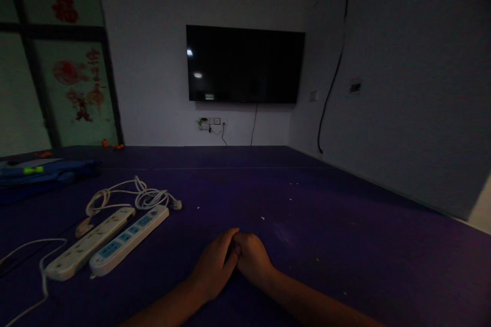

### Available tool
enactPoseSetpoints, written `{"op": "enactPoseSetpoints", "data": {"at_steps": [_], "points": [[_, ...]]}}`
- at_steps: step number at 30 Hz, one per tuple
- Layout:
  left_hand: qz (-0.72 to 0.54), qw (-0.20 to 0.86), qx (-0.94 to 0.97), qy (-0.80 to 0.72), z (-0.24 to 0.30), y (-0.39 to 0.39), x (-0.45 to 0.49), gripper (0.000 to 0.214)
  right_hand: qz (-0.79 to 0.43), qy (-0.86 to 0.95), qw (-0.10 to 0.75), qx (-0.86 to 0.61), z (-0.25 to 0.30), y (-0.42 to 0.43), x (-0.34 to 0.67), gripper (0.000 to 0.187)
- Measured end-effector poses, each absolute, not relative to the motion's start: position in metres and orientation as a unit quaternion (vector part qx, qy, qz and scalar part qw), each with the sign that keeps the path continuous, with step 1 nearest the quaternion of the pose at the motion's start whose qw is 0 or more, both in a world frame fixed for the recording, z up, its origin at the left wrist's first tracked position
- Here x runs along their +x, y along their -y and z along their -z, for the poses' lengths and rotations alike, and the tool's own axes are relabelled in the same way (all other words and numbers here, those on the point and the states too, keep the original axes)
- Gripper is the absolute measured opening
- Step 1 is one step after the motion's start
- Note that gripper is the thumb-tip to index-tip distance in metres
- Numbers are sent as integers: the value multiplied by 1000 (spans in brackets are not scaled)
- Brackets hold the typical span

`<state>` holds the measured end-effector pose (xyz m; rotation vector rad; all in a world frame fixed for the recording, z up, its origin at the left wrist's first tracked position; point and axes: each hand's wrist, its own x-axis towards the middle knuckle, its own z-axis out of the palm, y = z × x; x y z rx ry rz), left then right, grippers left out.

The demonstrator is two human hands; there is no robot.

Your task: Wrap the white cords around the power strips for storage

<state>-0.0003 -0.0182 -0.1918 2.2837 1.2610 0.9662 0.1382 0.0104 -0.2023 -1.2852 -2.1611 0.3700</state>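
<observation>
My left hand [217, 264] and my right hand [255, 258] meet low in the middle of the view, just above a dark purple surface [307, 235]. The left one is closed against the right, its thumb and fingers bent around it. My right hand is curled like a fist, and its fingertips are hidden, so I cannot make out whether anything is inside. To the left of the hands lie two white power strips, one with blue socket panels [128, 240] and a plainer one [92, 242]. Neither strip touches a hand.
White cable loops [148, 196] with a plug lie behind the strips. Folded blue cloth [57, 171] is at far left, with small orange items [118, 147] near the door [76, 87]. A television [245, 64] hangs ahead. A black cord [330, 97] runs down the right wall.
</observation>
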Motion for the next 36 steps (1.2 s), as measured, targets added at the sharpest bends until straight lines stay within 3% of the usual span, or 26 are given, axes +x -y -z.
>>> {"op": "enactPoseSetpoints", "data": {"at_steps": [36], "points": [[-340, 179, 807, -449, 190, 19, 1, 40, -161, 803, 326, -471, 201, -9, 138, 25]]}}
